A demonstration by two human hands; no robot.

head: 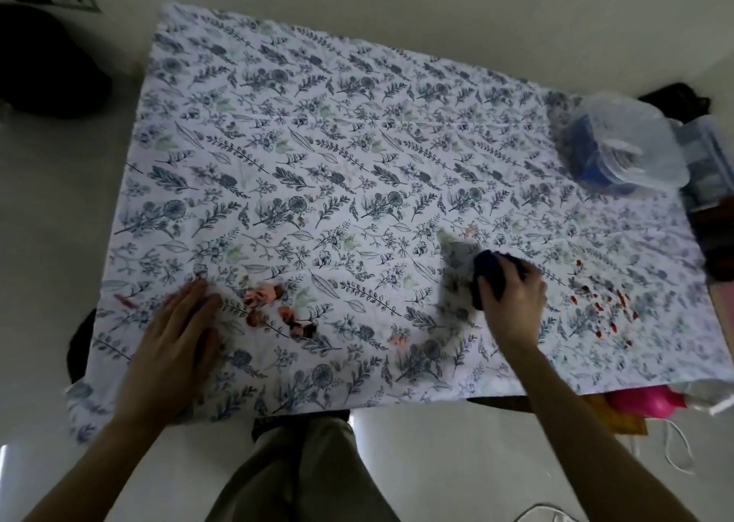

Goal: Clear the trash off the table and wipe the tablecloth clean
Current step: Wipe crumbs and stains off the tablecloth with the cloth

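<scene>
Floral tablecloth (357, 164) mostly bare, left hand (178, 335) flat near edge (fingers together), right hand (512, 303) clamped — dark cloth (490, 279)

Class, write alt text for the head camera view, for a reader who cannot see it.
Seen from above, a person's right hand grips a dark cloth on a floral tablecloth, while the left hand lies flat on the fabric. Red spots lie right of the cloth, pinkish smears beside the left hand. A clear plastic container sits at the far right.

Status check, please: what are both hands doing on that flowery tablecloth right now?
Left hand flat on tablecloth. Right hand gripping dark cloth. Red spots, pinkish smears remain.
</scene>
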